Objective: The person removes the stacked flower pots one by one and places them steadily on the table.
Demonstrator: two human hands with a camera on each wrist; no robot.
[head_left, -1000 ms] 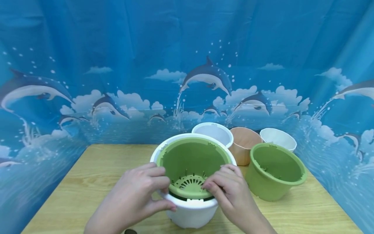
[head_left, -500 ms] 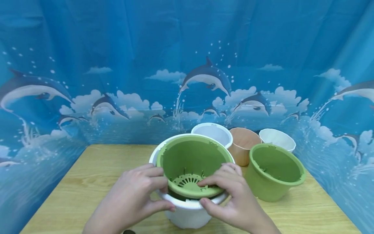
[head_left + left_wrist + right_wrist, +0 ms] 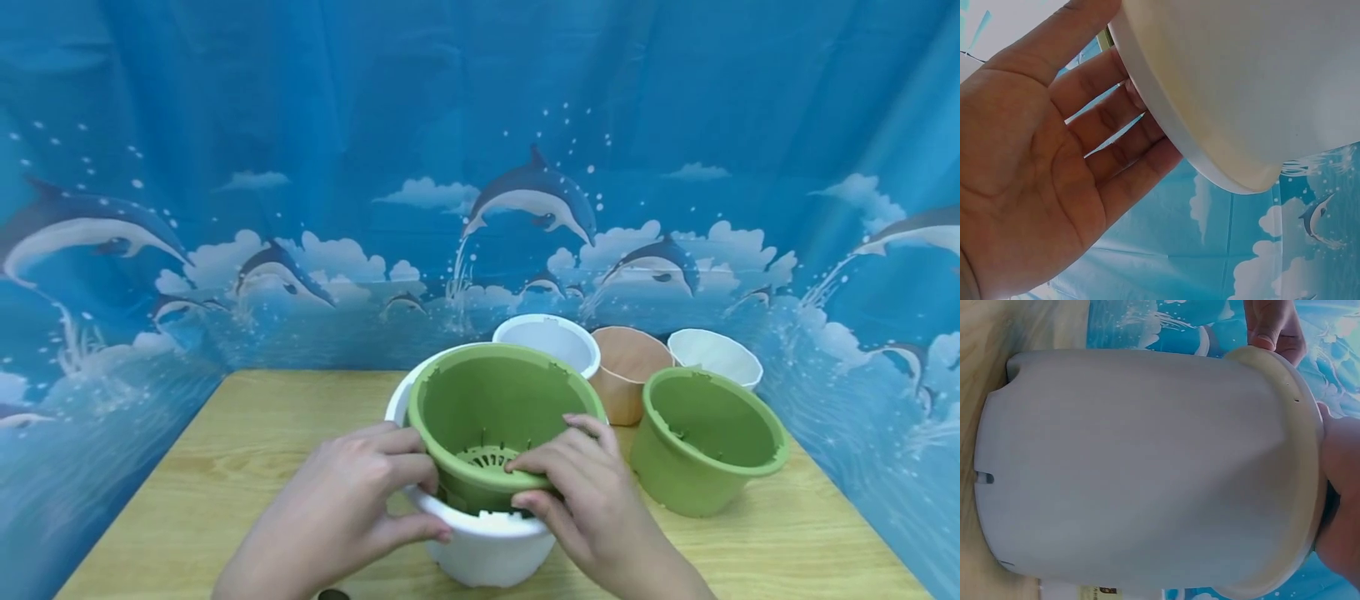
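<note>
A white plastic flowerpot (image 3: 487, 554) stands upright at the table's near middle, with a green flowerpot (image 3: 510, 392) nested in its mouth. The green pot sits raised and a little askew, part of its outer wall showing above the white rim; its slotted floor is visible inside. My left hand (image 3: 360, 492) pinches the white rim at the left, thumb outside and fingers over the edge. In the left wrist view its fingers bend behind the white rim (image 3: 1154, 100). My right hand (image 3: 592, 508) grips the green pot's front right rim, fingers inside and thumb below.
A second green pot (image 3: 697, 492) stands at the right. Behind are a white pot (image 3: 551, 318), a terracotta-coloured pot (image 3: 618, 400) and a smaller white pot (image 3: 716, 358). A small dark round thing (image 3: 333, 595) lies at the table's near edge. A dolphin-print curtain (image 3: 337, 167) hangs behind.
The green pot has risen at its front and shifted slightly right, showing more outer wall. My right thumb has moved down under its rim. My left hand stays on the white rim.
</note>
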